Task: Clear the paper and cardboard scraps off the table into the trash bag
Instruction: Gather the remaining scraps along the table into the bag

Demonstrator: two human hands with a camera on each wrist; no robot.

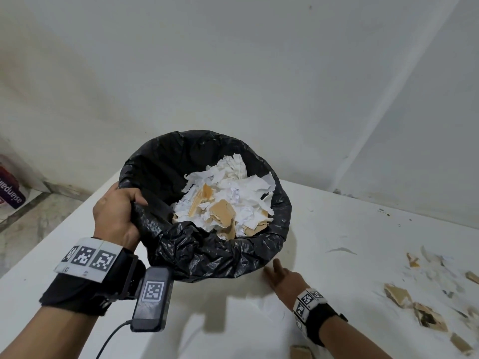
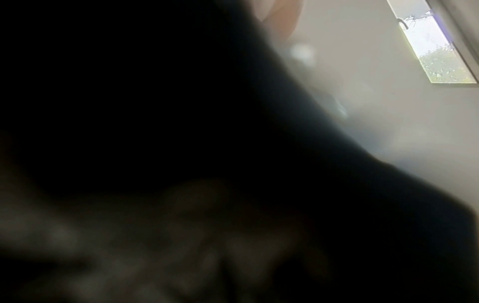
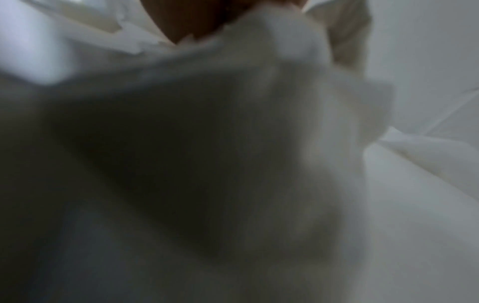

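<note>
Black trash bag (image 1: 207, 255) (prob. half-full, scraps (image 1: 228, 200))

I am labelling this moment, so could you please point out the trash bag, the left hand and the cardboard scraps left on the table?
trash bag (image 1: 207, 252): head view, crumpled near rim.
left hand (image 1: 116, 211): head view, back of the hand.
cardboard scraps (image 1: 398, 294): head view, a brown piece at right.

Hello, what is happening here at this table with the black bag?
A person is clearing scraps. The left hand grips the rim of the black trash bag, already holding torn white paper and cardboard. The right hand lies flat on the white table beside the bag. Cardboard scraps still lie at the right, so the job is unfinished.
</note>
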